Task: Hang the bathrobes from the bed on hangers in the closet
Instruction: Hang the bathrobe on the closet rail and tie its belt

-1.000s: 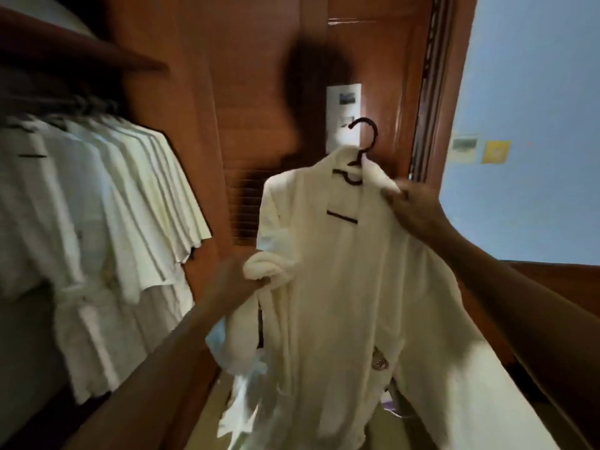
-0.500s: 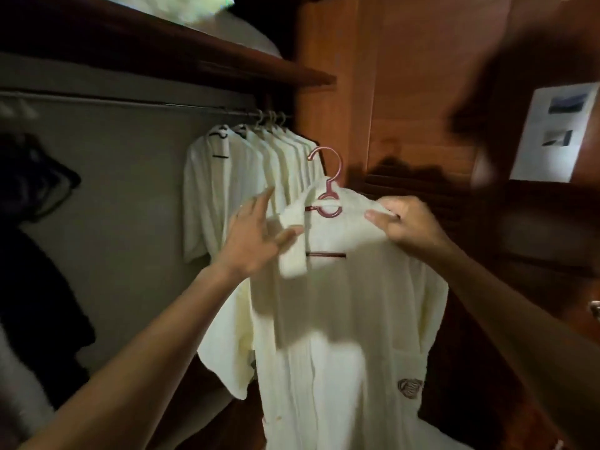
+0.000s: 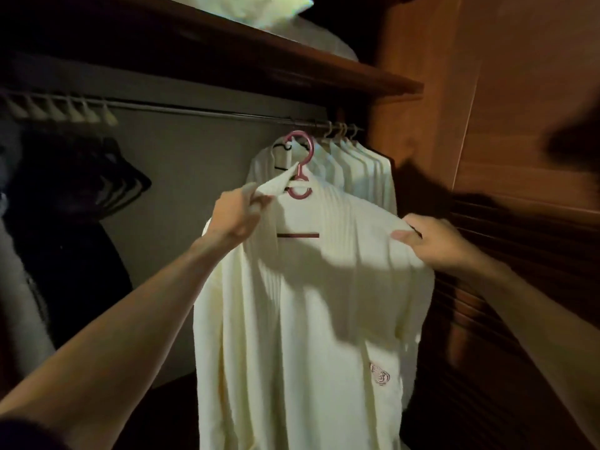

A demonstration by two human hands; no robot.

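Observation:
A cream bathrobe [image 3: 311, 313] with a small embroidered badge hangs on a pink plastic hanger [image 3: 302, 170], held up in front of me. My left hand [image 3: 238, 212] pinches the robe's left collar and shoulder. My right hand [image 3: 435, 241] grips the right shoulder over the hanger's end. The hanger's hook sits just below the metal closet rail [image 3: 207, 112], apart from it. Several white bathrobes [image 3: 357, 167] hang on the rail directly behind, packed to the right.
A wooden shelf [image 3: 324, 69] with white bedding [image 3: 285, 8] on it runs above the rail. Empty pale hangers [image 3: 68, 110] hang at the rail's left end above dark garments [image 3: 65, 228]. A wooden closet wall [image 3: 487, 125] stands on the right.
The view and the robe have moved into the closet, close under the rail. My left hand, which was open beside the collar, now pinches it. My right hand keeps its grip.

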